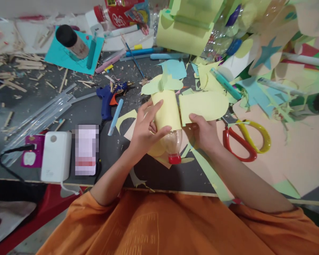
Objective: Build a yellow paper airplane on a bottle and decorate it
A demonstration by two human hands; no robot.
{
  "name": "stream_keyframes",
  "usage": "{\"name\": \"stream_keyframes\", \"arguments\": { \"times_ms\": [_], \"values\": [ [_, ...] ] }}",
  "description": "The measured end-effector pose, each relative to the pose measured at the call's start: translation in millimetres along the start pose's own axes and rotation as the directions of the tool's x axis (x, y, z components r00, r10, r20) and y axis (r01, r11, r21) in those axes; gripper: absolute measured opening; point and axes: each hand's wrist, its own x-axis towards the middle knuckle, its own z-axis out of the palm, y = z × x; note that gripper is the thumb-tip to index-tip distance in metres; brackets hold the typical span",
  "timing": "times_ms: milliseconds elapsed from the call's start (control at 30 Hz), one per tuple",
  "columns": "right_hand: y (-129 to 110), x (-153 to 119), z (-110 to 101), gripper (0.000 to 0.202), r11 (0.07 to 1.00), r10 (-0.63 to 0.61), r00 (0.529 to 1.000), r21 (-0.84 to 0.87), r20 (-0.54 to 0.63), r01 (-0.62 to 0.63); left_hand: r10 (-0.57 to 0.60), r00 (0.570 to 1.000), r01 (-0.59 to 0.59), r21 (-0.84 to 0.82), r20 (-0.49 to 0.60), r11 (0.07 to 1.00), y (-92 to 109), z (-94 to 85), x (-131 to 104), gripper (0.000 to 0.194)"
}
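A clear plastic bottle (pixel 172 140) with a red cap lies on the table, its cap toward me. Pale yellow paper (pixel 167 109) wraps its body, and rounded paper flaps (pixel 162 84) stand out at the far end. My left hand (pixel 146 129) is closed around the wrapped bottle from the left, thumb and fingers over the paper. In my right hand (pixel 203 132) a yellow paper piece (pixel 206 105) with one rounded end is pinched between thumb and fingers. Its straight edge is close beside the bottle's wrap; whether they touch I cannot tell.
Scissors (pixel 246 140) with red and yellow handles lie right of my right hand. A blue glue gun (pixel 106 101), a light blue marker (pixel 116 117), a phone (pixel 85 150) and a white power bank (pixel 55 156) are on the left. Paper scraps and bottles crowd the back right.
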Motion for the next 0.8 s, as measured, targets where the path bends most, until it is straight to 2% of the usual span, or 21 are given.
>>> {"name": "stream_keyframes", "arguments": {
  "times_ms": [300, 567, 800],
  "values": [
    [-1.5, 1.6, -0.1, 0.017, 0.998, -0.014, 1.0, -0.063, 0.019, 0.015, 0.004, 1.0, -0.004, 0.007, -0.018, 1.0, 0.7, -0.3, 0.6, 0.073],
    [0.9, 2.1, -2.2, 0.022, 0.994, -0.005, 0.996, -0.11, 0.085, 0.015, 0.006, 1.0, -0.006, 0.021, -0.019, 1.0, 2.8, -3.7, 0.7, 0.067],
    [-3.2, 0.9, 0.8, 0.028, 0.988, 0.007, 0.999, -0.155, 0.047, 0.0, 0.004, 1.0, -0.004, -0.007, -0.017, 1.0, 3.4, -3.3, 0.7, 0.068]
  ]
}}
